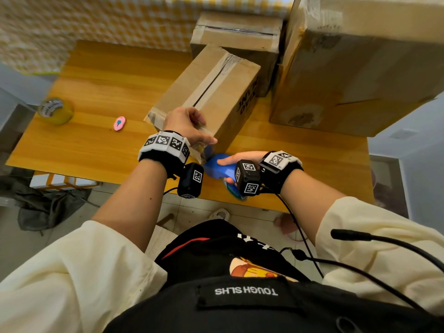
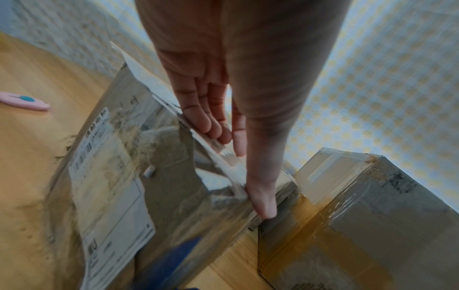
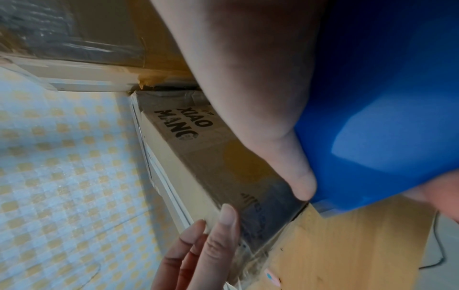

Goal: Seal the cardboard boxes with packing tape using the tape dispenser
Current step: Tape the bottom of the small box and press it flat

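Observation:
A long cardboard box [image 1: 209, 92] lies at an angle on the wooden table [image 1: 96, 92], an open seam running along its top. My left hand [image 1: 192, 128] rests over its near top edge. In the left wrist view its straight fingers [image 2: 211, 125] press glossy clear tape onto the box [image 2: 124, 176] and the thumb lies down the corner. My right hand [image 1: 227, 170] grips the blue tape dispenser [image 1: 216, 164] low at the box's near end, just above the table. The right wrist view shows the dispenser [image 3: 385, 117] beside the box [image 3: 198, 147] and the left hand's fingers [image 3: 211, 245].
A big cardboard box [image 1: 360, 68] stands at the right, and a taped one [image 1: 237, 37] behind the long box. A spare tape roll [image 1: 55, 110] and a small pink cutter [image 1: 119, 123] lie on the left of the table. The table's front edge runs under my wrists.

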